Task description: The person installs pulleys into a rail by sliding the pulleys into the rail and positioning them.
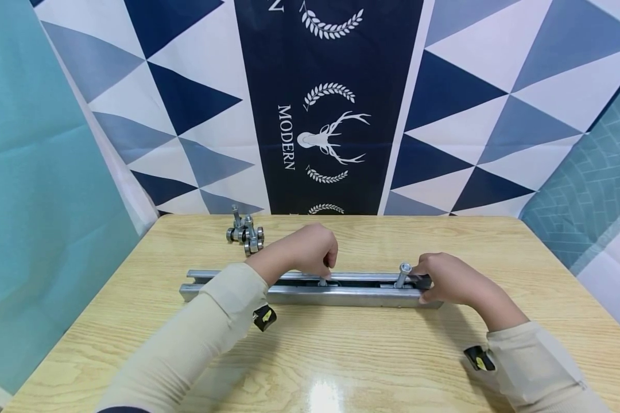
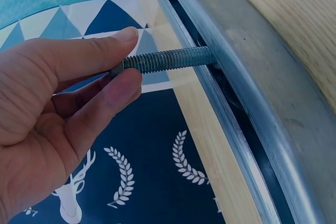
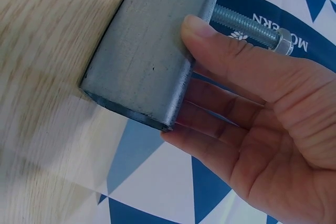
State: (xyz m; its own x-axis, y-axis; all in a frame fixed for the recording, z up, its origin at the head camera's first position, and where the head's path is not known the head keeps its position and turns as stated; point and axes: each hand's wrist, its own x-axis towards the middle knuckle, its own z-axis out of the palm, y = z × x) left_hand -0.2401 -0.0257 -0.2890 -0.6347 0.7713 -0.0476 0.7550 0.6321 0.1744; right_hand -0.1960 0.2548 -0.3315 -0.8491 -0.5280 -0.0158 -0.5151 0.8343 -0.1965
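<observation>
A slotted metal channel rail (image 1: 336, 297) lies lengthwise across the wooden table, its slot facing up. My left hand (image 1: 312, 249) is over the middle of the rail. Thumb and fingers of that hand pinch the upper end of a threaded bolt (image 2: 168, 60), which stands up out of the slot. At the rail's right end my right hand (image 1: 452, 278) grips the rail, thumb on the near side and fingers over the far side. Close beside that hand a second bolt (image 1: 403, 276) with a hex nut at its top rises from the slot, leaning slightly.
Two roller trolleys (image 1: 253, 242) with small metal wheels and upright bolts stand at the back left of the wooden table (image 1: 372, 350). Behind the table hangs a patterned cloth (image 1: 330, 69) with triangles and a deer head. A teal curtain (image 1: 46, 201) borders the left side.
</observation>
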